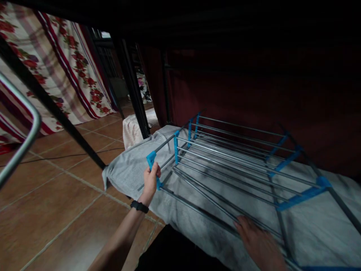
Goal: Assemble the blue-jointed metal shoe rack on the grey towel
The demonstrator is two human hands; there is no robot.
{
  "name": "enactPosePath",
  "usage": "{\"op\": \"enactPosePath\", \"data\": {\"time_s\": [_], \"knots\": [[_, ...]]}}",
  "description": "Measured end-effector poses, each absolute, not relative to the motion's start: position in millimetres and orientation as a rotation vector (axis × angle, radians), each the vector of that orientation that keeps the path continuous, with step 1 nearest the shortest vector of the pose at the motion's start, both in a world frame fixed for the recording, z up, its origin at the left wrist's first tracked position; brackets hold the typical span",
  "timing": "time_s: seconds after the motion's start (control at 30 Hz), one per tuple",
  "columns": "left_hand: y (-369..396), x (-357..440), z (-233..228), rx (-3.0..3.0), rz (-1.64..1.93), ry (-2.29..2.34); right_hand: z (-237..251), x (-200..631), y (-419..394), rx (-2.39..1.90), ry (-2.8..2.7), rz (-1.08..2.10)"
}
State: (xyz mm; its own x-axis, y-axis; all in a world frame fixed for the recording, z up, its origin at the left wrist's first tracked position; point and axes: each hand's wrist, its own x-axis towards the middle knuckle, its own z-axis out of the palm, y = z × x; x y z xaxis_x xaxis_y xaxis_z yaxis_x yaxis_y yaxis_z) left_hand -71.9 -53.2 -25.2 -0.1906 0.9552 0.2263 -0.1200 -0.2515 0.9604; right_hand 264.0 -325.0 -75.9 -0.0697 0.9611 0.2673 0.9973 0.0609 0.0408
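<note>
A drying rack [220, 162] of thin grey metal bars with blue plastic joints lies low on a grey cloth [132, 162]. At its near left corner my left hand [150, 178] is closed around a blue plastic corner piece [151, 158], and a black band [140, 206] circles that wrist. Lower right, my right hand [259, 241] has its fingers curled over the near metal bars; its thumb side is partly hidden. Between my hands, loose-looking thin rods [208, 195] slant across the rack's near side.
Dark posts [132, 82] and a black overhead frame surround the spot. A slanting dark bar [53, 98] and a bent metal tube [34, 120] stand at the left. Behind the rack hangs a dark red cloth [239, 94]. A flowered curtain [64, 71] reaches the tiled floor [56, 195].
</note>
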Motion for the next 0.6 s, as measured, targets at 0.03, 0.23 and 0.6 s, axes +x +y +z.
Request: {"op": "enactPosePath", "data": {"time_s": [0.03,0.23,0.6], "knots": [[-53.0,-72.8,-26.0,1.199,1.584,1.104,-75.5,255.2,-315.5,-2.033,-2.175,-0.309],[-48.5,-83.4,-32.1,1.322,1.534,1.152,-80.7,226.7,-256.8,-2.147,-2.102,-0.135],[-88.3,-114.2,-94.5,1.484,1.699,1.390,-133.2,272.7,-269.1,-2.185,-1.768,-0.141]]}}
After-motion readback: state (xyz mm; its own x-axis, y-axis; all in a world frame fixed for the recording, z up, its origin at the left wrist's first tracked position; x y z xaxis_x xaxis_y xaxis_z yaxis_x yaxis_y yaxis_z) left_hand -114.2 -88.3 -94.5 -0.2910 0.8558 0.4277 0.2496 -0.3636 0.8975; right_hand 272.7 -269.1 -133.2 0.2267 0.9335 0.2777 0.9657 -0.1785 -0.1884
